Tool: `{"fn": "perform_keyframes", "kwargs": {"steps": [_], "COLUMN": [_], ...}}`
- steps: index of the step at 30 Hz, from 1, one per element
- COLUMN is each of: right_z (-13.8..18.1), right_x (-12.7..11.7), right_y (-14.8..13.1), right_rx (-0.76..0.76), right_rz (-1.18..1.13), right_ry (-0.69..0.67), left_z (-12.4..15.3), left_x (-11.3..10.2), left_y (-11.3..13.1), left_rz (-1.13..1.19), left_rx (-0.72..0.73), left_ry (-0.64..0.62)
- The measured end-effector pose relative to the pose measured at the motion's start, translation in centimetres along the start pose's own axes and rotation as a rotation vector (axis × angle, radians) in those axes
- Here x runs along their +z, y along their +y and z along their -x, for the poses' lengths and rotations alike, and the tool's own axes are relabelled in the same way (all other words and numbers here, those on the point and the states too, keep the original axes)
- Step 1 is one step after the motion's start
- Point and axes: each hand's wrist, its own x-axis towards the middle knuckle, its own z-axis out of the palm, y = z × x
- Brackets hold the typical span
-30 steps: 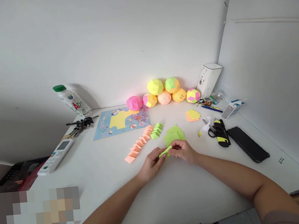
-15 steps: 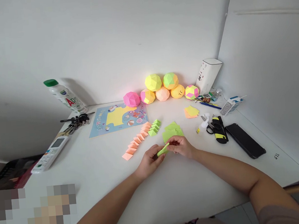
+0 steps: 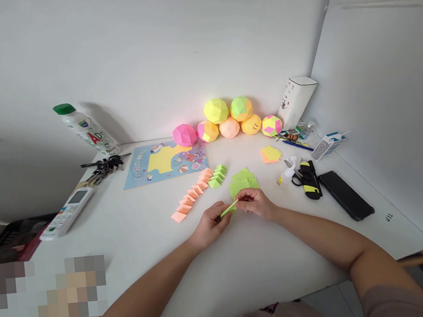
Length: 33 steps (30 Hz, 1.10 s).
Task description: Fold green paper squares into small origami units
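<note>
My left hand (image 3: 210, 223) and my right hand (image 3: 255, 204) meet above the front of the white table. Between them is a small folded green paper (image 3: 229, 208), seen nearly edge-on. The left fingers pinch its lower left end, while the right fingertips grip its upper right end. Just beyond the right hand lies a loose stack of green paper sheets (image 3: 243, 180). Left of that stack, a short row of folded green paper pieces (image 3: 218, 176) continues a longer row of folded peach paper pieces (image 3: 191, 195).
Several faceted paper balls (image 3: 216, 111) are piled against the wall. At left are a bottle (image 3: 89, 132), keys (image 3: 105, 169), a remote control (image 3: 68, 213) and a blue printed sheet (image 3: 135, 177). At right lie yellow notes (image 3: 271, 152), scissors (image 3: 298, 179), a utility knife (image 3: 311, 187) and a black phone (image 3: 346, 195).
The green paper has turned in my fingers, from showing some of its face to a thin edge. Both hands stay close together. The whole view has shifted slightly.
</note>
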Motion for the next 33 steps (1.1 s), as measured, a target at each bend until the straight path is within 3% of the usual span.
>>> {"fn": "perform_keyframes", "kwargs": {"steps": [33], "right_z": [0.16], "right_x": [0.0], "right_y": [-0.39], "right_rx": [0.013], "right_rz": [0.004], "right_ry": [-0.044], "left_z": [0.04], "left_x": [-0.12], "left_y": [0.15], "left_rz": [0.05], "left_rx": [-0.04], "left_ry": [-0.016]}}
